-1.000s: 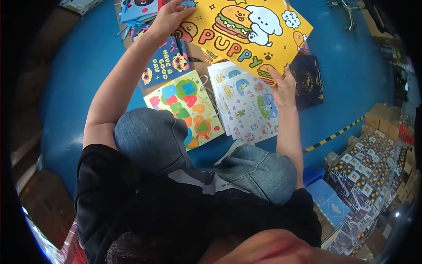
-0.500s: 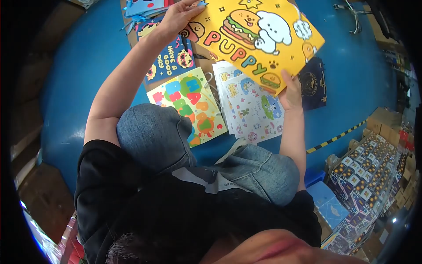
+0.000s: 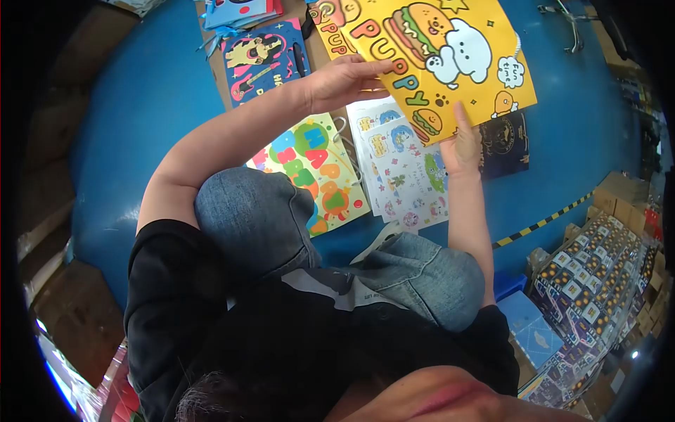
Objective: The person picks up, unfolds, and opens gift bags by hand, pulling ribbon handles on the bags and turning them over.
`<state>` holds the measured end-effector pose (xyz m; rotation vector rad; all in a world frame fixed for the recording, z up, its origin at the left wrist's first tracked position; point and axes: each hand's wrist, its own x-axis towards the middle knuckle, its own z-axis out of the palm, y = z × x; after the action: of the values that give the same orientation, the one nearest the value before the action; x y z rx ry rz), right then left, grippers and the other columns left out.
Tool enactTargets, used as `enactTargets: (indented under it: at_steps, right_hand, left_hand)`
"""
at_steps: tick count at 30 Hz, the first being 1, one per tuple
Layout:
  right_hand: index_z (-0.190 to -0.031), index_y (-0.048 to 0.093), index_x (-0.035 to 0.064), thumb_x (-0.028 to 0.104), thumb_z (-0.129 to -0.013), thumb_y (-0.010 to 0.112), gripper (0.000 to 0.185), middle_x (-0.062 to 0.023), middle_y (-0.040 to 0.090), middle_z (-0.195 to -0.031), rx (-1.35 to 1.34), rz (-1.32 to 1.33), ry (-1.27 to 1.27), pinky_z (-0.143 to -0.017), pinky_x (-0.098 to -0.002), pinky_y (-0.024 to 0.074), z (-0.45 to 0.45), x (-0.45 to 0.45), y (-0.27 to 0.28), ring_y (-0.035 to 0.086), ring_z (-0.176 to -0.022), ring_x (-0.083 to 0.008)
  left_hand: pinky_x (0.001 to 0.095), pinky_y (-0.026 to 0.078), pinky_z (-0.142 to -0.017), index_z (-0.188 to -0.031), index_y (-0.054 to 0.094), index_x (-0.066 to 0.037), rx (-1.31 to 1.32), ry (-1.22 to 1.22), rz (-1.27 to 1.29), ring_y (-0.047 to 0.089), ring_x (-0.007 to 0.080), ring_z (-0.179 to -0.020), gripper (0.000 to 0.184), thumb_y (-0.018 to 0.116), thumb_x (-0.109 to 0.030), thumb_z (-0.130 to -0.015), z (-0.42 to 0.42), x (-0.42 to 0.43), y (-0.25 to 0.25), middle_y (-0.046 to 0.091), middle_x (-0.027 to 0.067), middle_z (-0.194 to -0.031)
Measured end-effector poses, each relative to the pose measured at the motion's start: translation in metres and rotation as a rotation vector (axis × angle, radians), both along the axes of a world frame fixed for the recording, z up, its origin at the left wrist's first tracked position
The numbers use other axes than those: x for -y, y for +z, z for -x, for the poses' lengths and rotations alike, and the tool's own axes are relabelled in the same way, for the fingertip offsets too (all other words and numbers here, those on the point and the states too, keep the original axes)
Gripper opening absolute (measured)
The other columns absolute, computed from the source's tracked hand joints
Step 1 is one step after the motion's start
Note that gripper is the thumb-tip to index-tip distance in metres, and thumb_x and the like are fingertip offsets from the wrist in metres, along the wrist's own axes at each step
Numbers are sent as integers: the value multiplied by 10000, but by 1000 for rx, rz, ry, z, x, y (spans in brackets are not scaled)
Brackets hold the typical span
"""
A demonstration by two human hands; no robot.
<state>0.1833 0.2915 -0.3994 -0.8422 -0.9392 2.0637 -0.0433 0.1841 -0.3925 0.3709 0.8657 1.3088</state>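
Observation:
A yellow PUPPY bag (image 3: pixel 485 91) with a burger and a white dog is held up at the top centre. My left hand (image 3: pixel 348 81) grips its lower left edge, fingers closed. My right hand (image 3: pixel 462 146) pinches the bottom edge, with the thumb on the printed front. Beneath the bag lie white printed sheets (image 3: pixel 404 176). Left of these is a pale yellow bag with colourful letters (image 3: pixel 327 172). Another yellow bag (image 3: pixel 332 34) lies behind my left hand, partly hidden.
Dark blue printed bags (image 3: pixel 264 60) and light blue ones (image 3: pixel 242 14) lie at the upper left. A navy item (image 3: pixel 505 146) is right of the sheets. Wrapped boxes (image 3: pixel 590 281) and a blue box (image 3: pixel 527 327) stand at the lower right.
My left hand has moved from the yellow bag's upper left corner down to its lower left edge. The bag has shifted right and turned, uncovering another yellow bag.

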Motion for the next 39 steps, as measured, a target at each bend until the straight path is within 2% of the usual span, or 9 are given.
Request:
enactTargets:
  at_steps: [1,3,10,12,18,24,26,34,39]
  right_hand:
    - [-1383,383,75,82,-944,543,467,-78,503,-1324,15,-33,11,-1002,-413,457,1,2,0,494,-1225,-236]
    - [-1383,389,84,72,-937,550,474,-71,504,-1323,9,-4,14,-999,-404,457,1,5,3,493,-1223,-231]
    - [-1333,437,60,98,-918,590,445,-69,542,-1265,76,-23,-78,-913,-382,492,-8,-14,15,551,-1132,-220]
    - [-1315,437,22,74,-900,614,454,-87,557,-1237,100,-111,-109,-898,-365,501,-6,-12,23,573,-1096,-212]
    - [-1311,436,12,31,-900,600,443,-85,560,-1239,70,-219,-159,-915,-360,496,-3,-9,38,574,-1095,-208]
    - [-1330,428,36,26,-918,562,433,-89,543,-1264,86,-198,-141,-935,-384,483,-6,-11,37,564,-1115,-227]
    - [-1326,431,32,23,-919,559,427,-92,545,-1263,84,-203,-155,-930,-381,488,-6,-14,36,567,-1113,-229]
    - [-1310,436,9,17,-925,544,400,-116,545,-1256,85,-235,-215,-888,-376,524,-12,-16,46,581,-1094,-234]
    - [-1305,441,9,21,-926,543,393,-117,545,-1252,93,-276,-226,-858,-375,540,-13,-16,49,591,-1075,-234]
  left_hand:
    - [373,399,-1072,-1266,515,-32,-1,1,1,527,223,-1210,404,563,-278,-949,0,-1,-3,548,123,-1297]
    - [350,467,-1016,-1204,564,-20,-4,37,-48,596,218,-1122,301,587,-144,-931,0,-2,-5,611,107,-1211]
    - [316,526,-941,-1176,585,-22,-155,51,-43,624,206,-1072,282,599,-142,-921,2,6,2,642,101,-1152]
    - [310,523,-947,-1185,574,-15,-159,43,-36,621,202,-1078,288,597,-130,-921,4,5,-1,637,102,-1160]
    - [277,510,-957,-1216,527,20,-88,-62,-72,610,183,-1088,316,583,-71,-918,8,6,-6,616,109,-1182]
    - [269,510,-957,-1209,519,47,-91,-122,-52,607,181,-1090,314,577,-52,-916,10,8,-1,597,133,-1206]
    - [275,515,-956,-1176,551,59,-60,-73,-40,629,199,-1054,281,573,-16,-907,6,9,3,622,151,-1164]
    - [282,524,-939,-1159,578,16,-133,-74,-77,639,178,-1021,278,616,-46,-891,1,6,5,647,112,-1126]
    - [279,526,-915,-1113,622,-23,-205,-59,-21,640,145,-979,292,697,-121,-848,1,7,0,669,77,-1076]
